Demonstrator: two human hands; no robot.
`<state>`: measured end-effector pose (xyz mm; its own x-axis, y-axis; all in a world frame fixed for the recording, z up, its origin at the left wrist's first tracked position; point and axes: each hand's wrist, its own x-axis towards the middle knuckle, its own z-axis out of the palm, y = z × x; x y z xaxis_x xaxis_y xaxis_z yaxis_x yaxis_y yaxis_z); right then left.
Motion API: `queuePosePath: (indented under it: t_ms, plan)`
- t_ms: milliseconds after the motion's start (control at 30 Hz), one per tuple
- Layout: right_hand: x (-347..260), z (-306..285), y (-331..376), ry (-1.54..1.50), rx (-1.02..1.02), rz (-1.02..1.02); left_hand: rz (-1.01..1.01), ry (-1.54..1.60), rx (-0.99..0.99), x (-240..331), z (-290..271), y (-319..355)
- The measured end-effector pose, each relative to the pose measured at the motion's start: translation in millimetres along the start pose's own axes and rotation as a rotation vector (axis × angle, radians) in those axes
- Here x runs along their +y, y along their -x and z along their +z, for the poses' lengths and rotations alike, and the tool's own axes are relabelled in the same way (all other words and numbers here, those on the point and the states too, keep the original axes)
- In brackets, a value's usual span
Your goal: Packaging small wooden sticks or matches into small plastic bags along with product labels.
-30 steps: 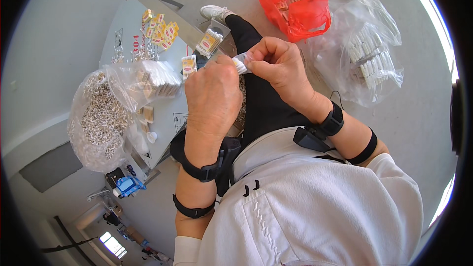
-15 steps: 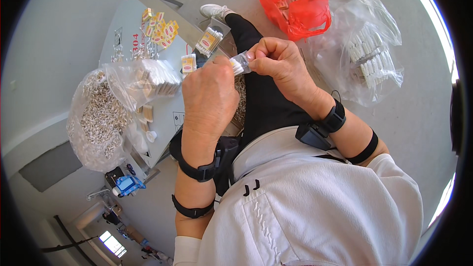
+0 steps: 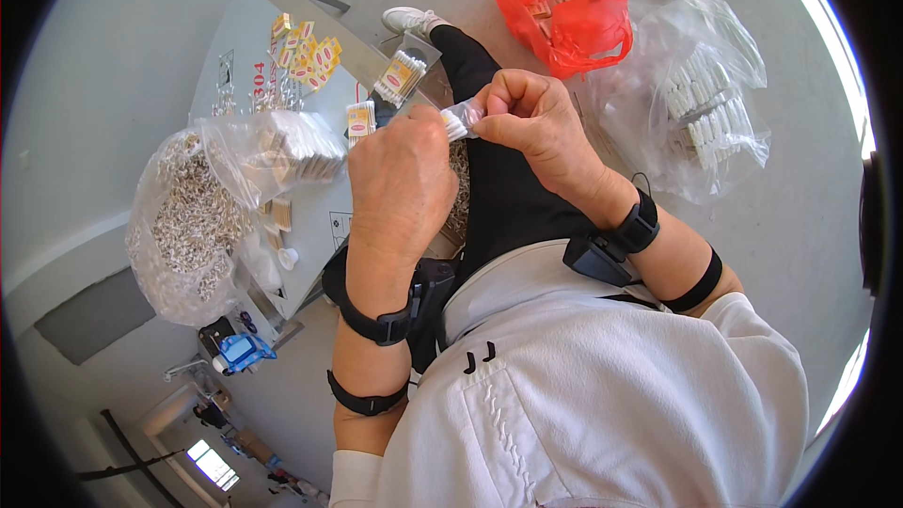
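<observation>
Between my hands is a small clear bag of cotton swabs (image 3: 454,124), white tips toward the right. My left hand (image 3: 403,174) is closed round the bundle and hides most of it. With thumb and forefinger, my right hand (image 3: 530,118) pinches the bag's clear plastic end. Just beyond my left hand lie a bundle of swabs with a yellow label (image 3: 360,119) and a bagged swab bundle (image 3: 400,77), also labelled yellow, near the table's edge.
On the table (image 3: 324,198) at left are yellow cards (image 3: 313,56), a stack of clear bags (image 3: 306,150) and a big clear bag of loose swabs (image 3: 193,216). A red plastic bag (image 3: 564,33) and a clear bag of packed swabs (image 3: 701,99) rest on the floor.
Almost nothing differs. Both hands keep their hold on the swab bag, with only a very slight shift of the right fingers.
</observation>
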<state>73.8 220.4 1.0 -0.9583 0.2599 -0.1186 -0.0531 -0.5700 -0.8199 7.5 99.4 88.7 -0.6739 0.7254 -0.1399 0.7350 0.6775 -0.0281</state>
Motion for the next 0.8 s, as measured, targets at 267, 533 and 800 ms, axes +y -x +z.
queuePosePath:
  t_ms: [267,533,800]
  plan:
    - [7.7,-0.1,-2.0,-0.105,0.030,-0.052,-0.025,0.068,-0.051,0.6,-0.4,0.3]
    - [5.0,3.0,-2.4,-0.095,0.060,-0.084,-0.026,0.088,-0.047,-1.2,0.0,-1.0]
    - [-0.8,4.0,0.3,0.041,0.110,-0.201,-0.036,0.037,0.011,-5.0,4.3,-0.6]
